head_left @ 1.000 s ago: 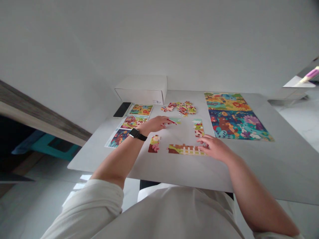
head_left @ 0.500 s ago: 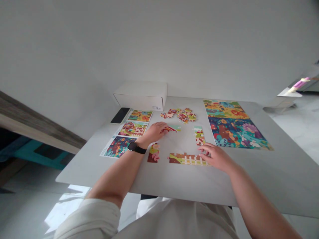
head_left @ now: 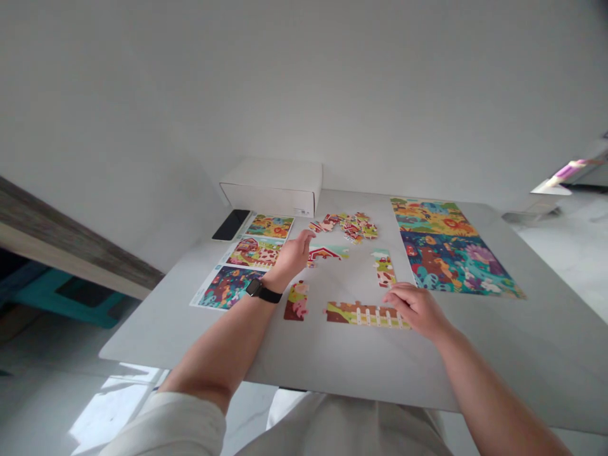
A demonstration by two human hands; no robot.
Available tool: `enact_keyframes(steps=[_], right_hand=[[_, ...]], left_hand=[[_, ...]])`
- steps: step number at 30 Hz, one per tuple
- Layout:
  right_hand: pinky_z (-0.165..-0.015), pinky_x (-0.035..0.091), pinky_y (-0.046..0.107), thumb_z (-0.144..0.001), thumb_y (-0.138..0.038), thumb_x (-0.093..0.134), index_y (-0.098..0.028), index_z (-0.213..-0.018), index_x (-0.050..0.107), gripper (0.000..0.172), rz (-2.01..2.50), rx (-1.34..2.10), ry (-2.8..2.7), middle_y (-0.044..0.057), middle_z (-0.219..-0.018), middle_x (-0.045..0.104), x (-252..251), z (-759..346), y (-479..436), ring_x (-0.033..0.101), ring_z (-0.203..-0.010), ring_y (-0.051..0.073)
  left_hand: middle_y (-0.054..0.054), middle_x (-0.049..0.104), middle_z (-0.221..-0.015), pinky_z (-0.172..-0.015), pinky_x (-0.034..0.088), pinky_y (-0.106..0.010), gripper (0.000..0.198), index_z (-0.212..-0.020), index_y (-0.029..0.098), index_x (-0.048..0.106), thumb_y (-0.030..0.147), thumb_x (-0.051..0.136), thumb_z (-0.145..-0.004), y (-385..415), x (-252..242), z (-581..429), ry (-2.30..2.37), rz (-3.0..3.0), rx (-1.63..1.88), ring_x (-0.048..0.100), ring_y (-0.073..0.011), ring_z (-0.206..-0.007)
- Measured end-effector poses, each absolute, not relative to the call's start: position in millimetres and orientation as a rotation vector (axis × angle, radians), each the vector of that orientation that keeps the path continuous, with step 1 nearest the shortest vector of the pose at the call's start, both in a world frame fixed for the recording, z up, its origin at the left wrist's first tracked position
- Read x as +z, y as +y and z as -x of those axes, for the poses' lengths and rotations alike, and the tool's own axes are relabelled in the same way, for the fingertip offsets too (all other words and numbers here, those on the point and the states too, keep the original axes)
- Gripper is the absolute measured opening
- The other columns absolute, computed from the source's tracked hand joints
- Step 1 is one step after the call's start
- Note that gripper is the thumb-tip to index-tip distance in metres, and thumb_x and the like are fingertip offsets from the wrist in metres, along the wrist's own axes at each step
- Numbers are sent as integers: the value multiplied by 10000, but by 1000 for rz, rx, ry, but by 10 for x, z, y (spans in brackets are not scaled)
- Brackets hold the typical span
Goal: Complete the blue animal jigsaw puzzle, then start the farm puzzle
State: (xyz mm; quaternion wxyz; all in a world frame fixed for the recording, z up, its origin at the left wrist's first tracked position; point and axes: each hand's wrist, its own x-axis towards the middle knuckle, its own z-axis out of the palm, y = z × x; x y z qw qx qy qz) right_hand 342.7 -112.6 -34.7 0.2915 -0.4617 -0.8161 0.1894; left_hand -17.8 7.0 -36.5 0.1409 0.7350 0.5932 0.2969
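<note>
My left hand is closed, fingers curled together beside the barn-roof section of joined jigsaw pieces. Whatever its fingertips may hold is hidden. My right hand has its fingers bent and pressed together at the right end of the joined fence strip; anything inside them is out of sight. Just above it stands the upright strip with a green tractor. To the left lies the short pig section. Loose jigsaw pieces are heaped beyond the barn section.
A white box stands against the wall. In front of it are a dark phone and a sheet of three small pictures. Two larger picture sheets lie at the right. The table's front edge is close to my body.
My left hand has drawn back and up from the barn section, showing more of it, with its fingers curling in. My right hand's fingers have come together. The view has tilted slightly.
</note>
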Motion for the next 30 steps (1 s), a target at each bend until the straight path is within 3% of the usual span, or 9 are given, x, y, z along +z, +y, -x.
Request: enact_keyframes(steps=[2, 4, 7, 9, 12, 16, 20, 25, 30], right_hand=[[-874, 599, 344, -1120, -452, 486, -253, -946, 816, 422, 1263, 530, -2123, 76, -913, 823, -355, -3429, -1139, 791, -923, 242], [-797, 595, 323, -1129, -465, 454, -250, -1067, 823, 431, 1324, 554, -2080, 56, -839, 805, -371, -3436, -1150, 778, -798, 217], [-673, 561, 292, -1136, -484, 425, -238, -1221, 791, 448, 1400, 586, -2025, 10, -701, 743, -405, -3440, -1154, 708, -607, 180], [-656, 557, 284, -1142, -481, 400, -230, -1313, 750, 463, 1410, 607, -1989, -11, -644, 708, -422, -3436, -1145, 704, -590, 178], [-723, 588, 297, -1141, -444, 399, -221, -1413, 688, 455, 1397, 600, -1996, -7, -664, 723, -417, -3425, -1122, 747, -659, 192], [-870, 632, 351, -1104, -382, 470, -235, -1421, 675, 405, 1375, 526, -2060, 79, -1013, 854, -385, -3433, -1102, 816, -844, 222], [-959, 643, 370, -1095, -354, 487, -270, -1357, 708, 353, 1330, 477, -2064, 94, -1288, 832, -376, -3470, -1105, 834, -1027, 239], [-1031, 630, 375, -1102, -330, 504, -280, -1332, 727, 324, 1265, 439, -2061, 88, -1329, 820, -383, -3500, -1125, 804, -1189, 255], [-1035, 626, 380, -1108, -321, 511, -274, -1321, 727, 307, 1214, 444, -2081, 89, -1337, 817, -397, -3476, -1158, 802, -1199, 253]], left_hand=[[-59, 782, -907, -810, 535, -336, 428, -1487, 213, 565, 246, 385, -1100, 72, -400, 154, 1686, -2103, 870, 728, -237, -816], [-59, 802, -973, -840, 550, -330, 513, -1565, 205, 478, 169, 402, -1059, 77, -431, 137, 1639, -2095, 883, 736, -221, -855], [-91, 805, -1155, -918, 565, -354, 497, -1537, 212, 495, 181, 461, -1043, 143, -450, 159, 1699, -2081, 940, 753, -234, -1004], [-106, 791, -1226, -962, 567, -381, 426, -1471, 221, 548, 252, 529, -1047, 258, -437, 200, 1827, -2047, 955, 752, -264, -1087], [-115, 782, -1250, -995, 568, -394, 397, -1398, 212, 583, 283, 627, -1009, 535, -380, 240, 1933, -2032, 841, 748, -284, -1135], [-182, 746, -1347, -1045, 558, -417, 483, -1384, 168, 576, 291, 724, -941, 934, -294, 144, 1910, -2158, 660, 719, -329, -1251], [-241, 753, -1303, -988, 570, -422, 622, -1402, 124, 554, 377, 801, -891, 1172, -287, -11, 1947, -2120, 437, 748, -373, -1204], [-241, 768, -1240, -963, 574, -398, 626, -1414, 100, 546, 320, 796, -884, 1244, -342, 3, 1981, -2130, 348, 765, -362, -1172], [-222, 726, -1337, -1040, 568, -392, 709, -1457, 115, 517, 233, 804, -820, 1130, -320, 200, 1983, -2217, 399, 730, -338, -1244]])
